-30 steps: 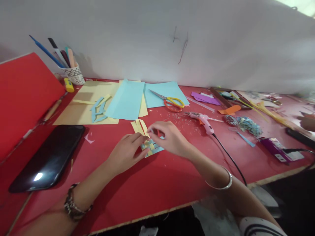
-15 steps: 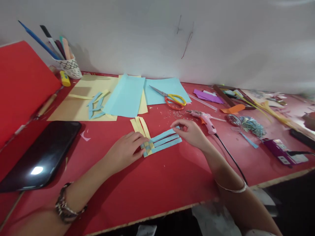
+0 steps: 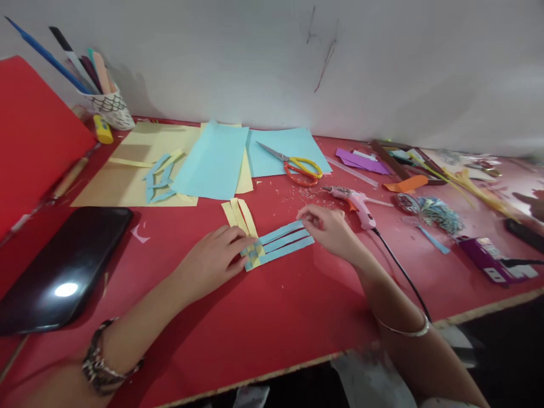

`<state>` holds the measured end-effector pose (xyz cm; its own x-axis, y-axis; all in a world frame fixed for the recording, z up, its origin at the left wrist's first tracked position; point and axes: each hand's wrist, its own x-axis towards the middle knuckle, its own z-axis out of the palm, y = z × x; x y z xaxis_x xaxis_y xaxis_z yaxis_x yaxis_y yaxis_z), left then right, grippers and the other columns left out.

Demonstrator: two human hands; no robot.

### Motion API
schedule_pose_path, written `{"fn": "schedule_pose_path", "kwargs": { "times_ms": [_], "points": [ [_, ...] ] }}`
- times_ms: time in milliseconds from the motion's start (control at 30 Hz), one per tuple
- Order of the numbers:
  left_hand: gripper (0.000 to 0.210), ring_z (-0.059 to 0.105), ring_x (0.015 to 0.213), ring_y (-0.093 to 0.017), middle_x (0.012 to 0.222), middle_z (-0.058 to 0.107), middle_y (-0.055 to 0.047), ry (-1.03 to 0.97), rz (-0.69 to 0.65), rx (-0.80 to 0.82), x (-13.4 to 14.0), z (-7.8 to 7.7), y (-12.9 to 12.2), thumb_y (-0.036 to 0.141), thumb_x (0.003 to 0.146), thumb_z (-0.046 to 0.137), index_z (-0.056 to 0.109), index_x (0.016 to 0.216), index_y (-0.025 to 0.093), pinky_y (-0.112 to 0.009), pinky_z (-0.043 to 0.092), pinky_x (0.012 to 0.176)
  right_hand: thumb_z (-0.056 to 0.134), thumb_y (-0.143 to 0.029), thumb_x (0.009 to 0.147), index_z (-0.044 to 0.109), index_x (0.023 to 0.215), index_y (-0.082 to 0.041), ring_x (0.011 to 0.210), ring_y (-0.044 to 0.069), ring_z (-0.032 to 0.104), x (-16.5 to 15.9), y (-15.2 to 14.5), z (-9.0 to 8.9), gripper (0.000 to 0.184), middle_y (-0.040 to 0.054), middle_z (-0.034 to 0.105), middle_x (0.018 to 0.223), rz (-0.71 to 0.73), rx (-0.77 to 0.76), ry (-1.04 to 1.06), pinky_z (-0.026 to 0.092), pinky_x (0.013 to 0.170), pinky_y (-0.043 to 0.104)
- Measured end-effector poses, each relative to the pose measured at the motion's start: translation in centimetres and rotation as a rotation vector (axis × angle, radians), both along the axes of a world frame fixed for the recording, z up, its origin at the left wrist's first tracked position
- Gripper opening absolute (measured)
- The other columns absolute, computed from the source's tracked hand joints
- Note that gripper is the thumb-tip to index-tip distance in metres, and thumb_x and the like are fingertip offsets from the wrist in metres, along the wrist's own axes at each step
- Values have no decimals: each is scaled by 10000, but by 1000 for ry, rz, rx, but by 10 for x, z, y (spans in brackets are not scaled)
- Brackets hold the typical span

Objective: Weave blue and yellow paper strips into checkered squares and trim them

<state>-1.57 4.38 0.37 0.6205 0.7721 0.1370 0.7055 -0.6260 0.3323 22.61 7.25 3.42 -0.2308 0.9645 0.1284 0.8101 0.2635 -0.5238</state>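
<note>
On the red table lies a small checkered weave of yellow and blue paper strips. Loose yellow strip ends point away toward the wall, and blue strip ends stretch to the right. My left hand holds the woven corner, its index finger on top and its thumb at the near left edge. At the far right tip of the upper blue strips, my right hand is closed in a pinch on a strip end. Its fingertips partly cover that end.
Scissors rest on blue sheets behind the weave. A pink glue gun with a black cord lies right of my right hand. A black phone is at left, near a pen cup. Another person's hand shows far right.
My right fingertips have come down and closed onto the blue strip end. My left hand stays at the woven corner. The camera view has shifted slightly.
</note>
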Motion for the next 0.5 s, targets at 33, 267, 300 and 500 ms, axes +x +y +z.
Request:
{"fn": "schedule_pose_path", "kwargs": {
  "times_ms": [33, 267, 300, 500],
  "points": [
    [334, 564, 891, -194, 947, 603, -61, 2, 2, -1, 0, 0, 0, 172, 809, 390, 571, 1088, 200, -314, 484, 755, 417, -171, 739, 552, 741, -197, 529, 103, 431, 0, 0, -1, 137, -48, 468, 538, 3, -9, 38, 287, 646, 292],
    [337, 569, 884, -197, 936, 608, -64, 18, 15, 7, 2, 0, 0, 188, 806, 378, 579, 1076, 195, -315, 489, 757, 393, -193, 731, 457, 772, -210, 486, 95, 329, 0, 0, -1, 78, -88, 317, 496, 3, -78, 264, 276, 563, 252],
    [336, 571, 883, -200, 935, 609, -65, 18, 16, 8, 2, 0, 0, 190, 805, 379, 581, 1073, 192, -317, 491, 752, 392, -191, 728, 458, 766, -210, 482, 94, 322, 0, 0, -1, 78, -90, 309, 492, 2, -78, 261, 273, 562, 252],
    [316, 574, 870, -212, 941, 613, -77, -3, 12, 15, 2, 0, 0, 203, 813, 391, 589, 1058, 178, -330, 494, 725, 395, -161, 726, 497, 766, -200, 477, 86, 361, 3, 2, -4, 117, -84, 348, 494, 5, -67, 115, 267, 580, 253]
  ]
}}
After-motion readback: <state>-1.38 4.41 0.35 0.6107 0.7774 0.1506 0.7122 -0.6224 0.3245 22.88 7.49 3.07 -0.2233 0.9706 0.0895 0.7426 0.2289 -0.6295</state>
